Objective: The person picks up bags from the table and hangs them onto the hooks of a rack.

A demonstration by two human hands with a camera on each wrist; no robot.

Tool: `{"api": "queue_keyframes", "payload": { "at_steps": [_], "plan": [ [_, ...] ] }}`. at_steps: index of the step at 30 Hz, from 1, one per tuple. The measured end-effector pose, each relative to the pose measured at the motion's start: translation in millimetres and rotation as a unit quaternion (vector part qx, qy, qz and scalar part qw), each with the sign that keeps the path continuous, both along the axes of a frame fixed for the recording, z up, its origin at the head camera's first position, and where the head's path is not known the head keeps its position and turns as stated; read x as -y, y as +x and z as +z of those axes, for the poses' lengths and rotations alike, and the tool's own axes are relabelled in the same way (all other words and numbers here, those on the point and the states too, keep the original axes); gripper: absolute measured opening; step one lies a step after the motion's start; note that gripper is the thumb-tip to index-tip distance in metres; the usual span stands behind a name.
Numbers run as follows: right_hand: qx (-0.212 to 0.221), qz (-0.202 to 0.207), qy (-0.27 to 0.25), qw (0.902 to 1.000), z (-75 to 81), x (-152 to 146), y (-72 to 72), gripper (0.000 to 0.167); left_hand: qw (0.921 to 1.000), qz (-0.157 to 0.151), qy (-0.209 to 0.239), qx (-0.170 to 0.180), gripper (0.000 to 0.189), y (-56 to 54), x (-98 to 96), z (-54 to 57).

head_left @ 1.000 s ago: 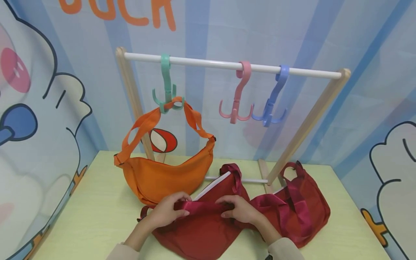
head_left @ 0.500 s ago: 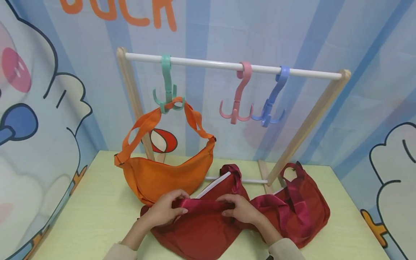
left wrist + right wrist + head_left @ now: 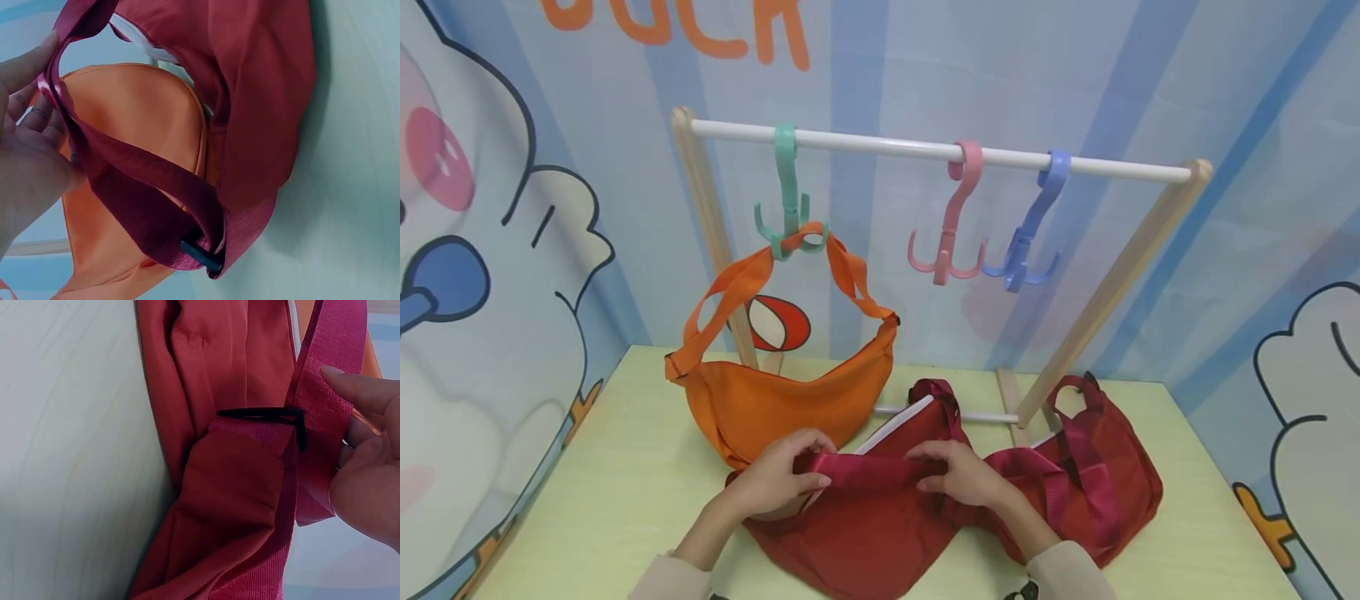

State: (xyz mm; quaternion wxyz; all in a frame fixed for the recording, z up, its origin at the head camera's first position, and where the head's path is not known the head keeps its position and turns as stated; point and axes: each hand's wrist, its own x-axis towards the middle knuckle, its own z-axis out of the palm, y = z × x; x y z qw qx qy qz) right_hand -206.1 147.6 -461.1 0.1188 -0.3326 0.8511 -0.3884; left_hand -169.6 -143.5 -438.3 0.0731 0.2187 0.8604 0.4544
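Note:
A dark red bag [image 3: 865, 546] lies on the table in the head view, its white zipper [image 3: 895, 423] facing up. My left hand [image 3: 777, 477] pinches the bag's crimson strap [image 3: 872, 472] near its left end. At the strap's right part, my right hand [image 3: 964, 475] holds the webbing between thumb and fingers. The left wrist view shows that thumb and fingers [image 3: 31, 134] on the strap, with a black buckle [image 3: 201, 253] lower down. In the right wrist view another black buckle [image 3: 265, 412] sits beside my right hand [image 3: 369, 450].
Behind, an orange bag [image 3: 790, 412] hangs by its strap from a green hook [image 3: 787, 192] on a white rail [image 3: 880, 146]. Pink [image 3: 951, 217] and blue hooks [image 3: 1033, 221] hang further right. A second dark red bag [image 3: 1138, 475] lies at the right, near the wooden post [image 3: 1112, 296].
Both hands have risen slightly, lifting the strap a little off the bag, and it now looks straighter between them. The orange bag and hooks stay in place.

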Motion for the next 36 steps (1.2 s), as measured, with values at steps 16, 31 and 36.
{"api": "queue_keyframes", "payload": {
  "at_steps": [16, 31, 36],
  "plan": [
    [-0.032, -0.026, 0.025, 0.9988, 5.1, -1.9, -4.4, 0.029, 0.9999, 0.008, 0.005, -0.01, 0.024, -0.5, 9.1, 10.2],
    [-0.021, -0.041, -0.018, 0.9988, 11.0, -10.6, -5.2, 0.027, 0.9995, 0.013, 0.013, -0.025, 0.025, -1.7, 16.6, 14.3],
    [-0.006, -0.038, -0.038, 0.9986, 14.9, -13.0, -6.4, 0.028, 0.9994, 0.015, 0.02, -0.024, 0.025, -1.8, 17.7, 16.8]
  ]
}}
